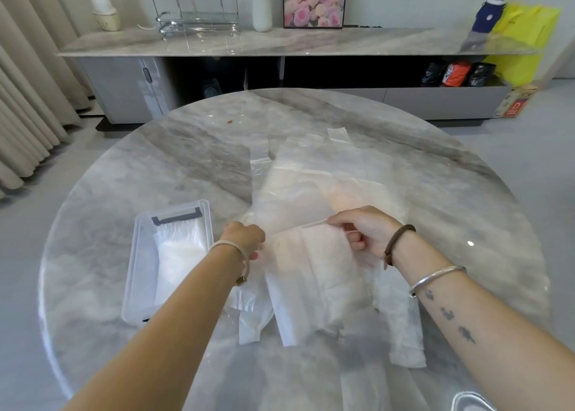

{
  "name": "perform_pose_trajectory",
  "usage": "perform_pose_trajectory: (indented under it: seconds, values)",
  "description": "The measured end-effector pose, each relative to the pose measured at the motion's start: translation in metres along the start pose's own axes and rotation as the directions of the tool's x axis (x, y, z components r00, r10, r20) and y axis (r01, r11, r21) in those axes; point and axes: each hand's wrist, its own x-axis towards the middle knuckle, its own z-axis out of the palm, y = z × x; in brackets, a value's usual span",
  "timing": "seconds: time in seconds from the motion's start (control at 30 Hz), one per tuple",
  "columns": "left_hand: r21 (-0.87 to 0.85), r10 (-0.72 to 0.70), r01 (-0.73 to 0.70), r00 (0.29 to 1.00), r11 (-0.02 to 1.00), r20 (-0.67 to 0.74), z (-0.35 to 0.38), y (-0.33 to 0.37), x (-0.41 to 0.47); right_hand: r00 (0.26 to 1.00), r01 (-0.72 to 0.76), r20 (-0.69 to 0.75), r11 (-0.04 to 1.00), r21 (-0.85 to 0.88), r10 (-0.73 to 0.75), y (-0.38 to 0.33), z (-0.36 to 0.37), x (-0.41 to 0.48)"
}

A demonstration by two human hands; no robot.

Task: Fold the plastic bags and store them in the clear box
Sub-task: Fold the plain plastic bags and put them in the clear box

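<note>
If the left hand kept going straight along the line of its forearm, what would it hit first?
Probably the plastic bag stretched between the left hand and the right hand; beyond that, the loose bags on the table. Depth is uncertain.

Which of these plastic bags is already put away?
The bag lying inside the clear box, left of both hands; the others lie loose on the table.

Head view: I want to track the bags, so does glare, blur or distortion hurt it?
Head view: wide-angle bending curves the table rim; a glare spot lies beside the right hand; translucent bags blend into pale marble; lower edge is soft.
</note>
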Motion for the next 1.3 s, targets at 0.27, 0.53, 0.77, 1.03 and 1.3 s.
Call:
perform_pose_trajectory:
  seconds: [0.27, 0.53, 0.77, 1.03, 1.3]
  values:
    - [-0.132, 0.249, -0.254, 0.967, 0.958, -0.059, -0.004, 0.018, -0.018, 0.955, 0.248, -0.140, 0.962, -0.116, -0.263, -0.012, -0.012, -0.025]
    - [0.223, 0.595, -0.557, 0.784, 0.800, -0.177, -0.010, 0.027, -0.040, 0.839, 0.503, -0.090, 0.827, -0.250, -0.537, -0.026, -0.020, -0.059]
    - [0.212, 0.698, -0.666, 0.698, 0.715, -0.160, -0.020, 0.034, -0.051, 0.758, 0.575, -0.110, 0.739, -0.351, -0.643, -0.035, -0.020, -0.074]
    - [-0.563, 0.606, -0.498, 0.795, 0.660, 0.007, -0.019, 0.040, -0.062, 0.826, 0.492, 0.132, 0.815, 0.305, -0.548, -0.040, -0.004, -0.085]
    - [-0.558, 0.543, -0.420, 0.837, 0.716, 0.068, -0.018, 0.036, -0.056, 0.819, 0.469, 0.223, 0.841, 0.271, -0.529, -0.036, 0.008, -0.083]
